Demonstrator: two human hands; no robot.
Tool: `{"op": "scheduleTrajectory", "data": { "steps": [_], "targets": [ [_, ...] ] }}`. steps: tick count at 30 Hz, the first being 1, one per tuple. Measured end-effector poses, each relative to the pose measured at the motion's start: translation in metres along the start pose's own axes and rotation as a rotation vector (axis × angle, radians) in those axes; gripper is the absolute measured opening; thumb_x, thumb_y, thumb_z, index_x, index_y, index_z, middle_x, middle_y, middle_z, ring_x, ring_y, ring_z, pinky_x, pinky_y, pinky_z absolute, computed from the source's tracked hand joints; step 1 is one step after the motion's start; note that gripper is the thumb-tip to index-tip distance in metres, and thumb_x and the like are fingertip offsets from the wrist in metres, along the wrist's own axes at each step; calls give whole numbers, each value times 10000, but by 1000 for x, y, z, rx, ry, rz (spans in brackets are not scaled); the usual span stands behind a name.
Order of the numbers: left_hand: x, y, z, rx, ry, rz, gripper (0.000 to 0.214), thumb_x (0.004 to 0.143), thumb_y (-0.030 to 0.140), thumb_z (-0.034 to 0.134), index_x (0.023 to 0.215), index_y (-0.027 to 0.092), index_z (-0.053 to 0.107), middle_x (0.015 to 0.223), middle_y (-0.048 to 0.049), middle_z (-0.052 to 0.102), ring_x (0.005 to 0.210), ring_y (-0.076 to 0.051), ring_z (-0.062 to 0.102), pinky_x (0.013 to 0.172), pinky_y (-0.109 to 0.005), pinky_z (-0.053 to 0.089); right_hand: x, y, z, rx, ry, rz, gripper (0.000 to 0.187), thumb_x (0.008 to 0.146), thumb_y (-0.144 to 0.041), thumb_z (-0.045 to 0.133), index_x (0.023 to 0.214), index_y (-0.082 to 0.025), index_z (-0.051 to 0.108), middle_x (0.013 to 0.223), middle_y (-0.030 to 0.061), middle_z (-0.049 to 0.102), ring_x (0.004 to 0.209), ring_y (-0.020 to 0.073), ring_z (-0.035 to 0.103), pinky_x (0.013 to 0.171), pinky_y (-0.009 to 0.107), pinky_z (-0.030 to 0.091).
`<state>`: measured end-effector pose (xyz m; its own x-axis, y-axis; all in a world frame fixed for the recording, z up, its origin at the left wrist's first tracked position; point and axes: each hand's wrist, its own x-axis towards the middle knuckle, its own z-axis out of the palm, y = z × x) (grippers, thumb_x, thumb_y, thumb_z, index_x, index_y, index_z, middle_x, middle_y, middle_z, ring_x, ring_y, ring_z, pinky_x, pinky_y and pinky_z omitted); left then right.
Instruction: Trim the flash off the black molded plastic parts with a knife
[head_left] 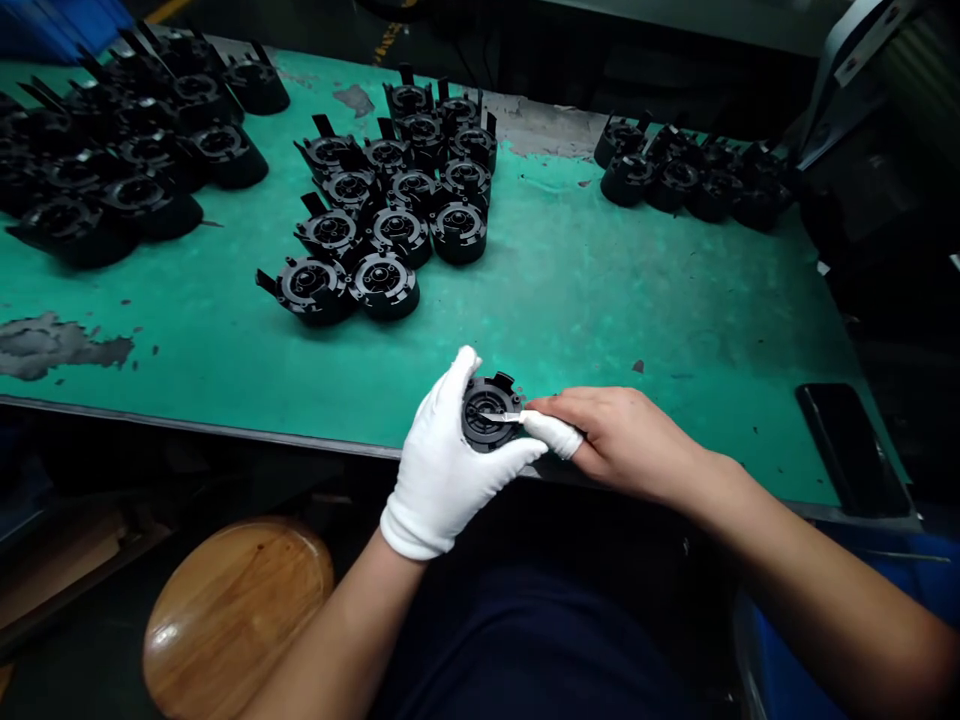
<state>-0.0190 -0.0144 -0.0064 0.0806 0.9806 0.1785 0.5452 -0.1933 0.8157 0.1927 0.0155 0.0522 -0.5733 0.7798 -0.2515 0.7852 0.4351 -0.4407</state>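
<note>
My left hand (446, 455), in a white glove, is wrapped around a round black plastic part (491, 432) just above the table's front edge. The part shows a ringed face with a tab at its top. My right hand (619, 435) is bare apart from a white cover on its thumb. It grips a small knife (501, 417) with a thin pointed metal blade. The blade lies over the middle of the part's face; whether it touches the plastic I cannot tell. Most of the knife's handle is hidden in my right hand.
Several similar black parts (386, 285) stand grouped on the green tabletop (555, 300), with more at the far left (150, 200) and back right (679, 185). A dark phone (851, 450) lies by the right edge. A wooden stool (240, 620) is below, left.
</note>
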Motion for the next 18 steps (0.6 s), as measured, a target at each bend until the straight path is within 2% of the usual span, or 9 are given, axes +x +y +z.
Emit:
{"op": "scheduleTrajectory", "data": {
  "steps": [3,8,13,18],
  "targets": [
    [2,-1,5,25,11,0,1019,706,581,805,1510,170,333,1391,-163,588,1278,-312,593,1124,-458,474,4,2,0,-64,-23,10,351,989,-289,466,1276,-272,668,1069,65,763,952,211,699,798,259,483],
    [5,-4,3,67,49,32,1007,692,557,824,1493,156,364,1337,-147,626,1213,-289,634,1089,-428,503,4,-3,0,-129,-40,48,394,943,-235,493,1298,-294,652,1049,57,757,915,214,697,759,260,474],
    [4,-3,3,73,55,40,967,705,519,821,1482,142,385,1326,-139,634,1217,-279,632,1098,-420,493,11,-7,4,-206,28,181,439,954,-245,460,1366,-280,608,1079,67,745,910,238,702,734,296,472],
    [3,-5,4,67,61,64,1003,696,550,823,1494,151,364,1346,-140,622,1232,-282,623,1104,-427,487,10,-5,-2,-113,20,101,411,952,-215,472,1324,-281,634,1114,52,751,995,223,691,801,280,468]
  ]
}}
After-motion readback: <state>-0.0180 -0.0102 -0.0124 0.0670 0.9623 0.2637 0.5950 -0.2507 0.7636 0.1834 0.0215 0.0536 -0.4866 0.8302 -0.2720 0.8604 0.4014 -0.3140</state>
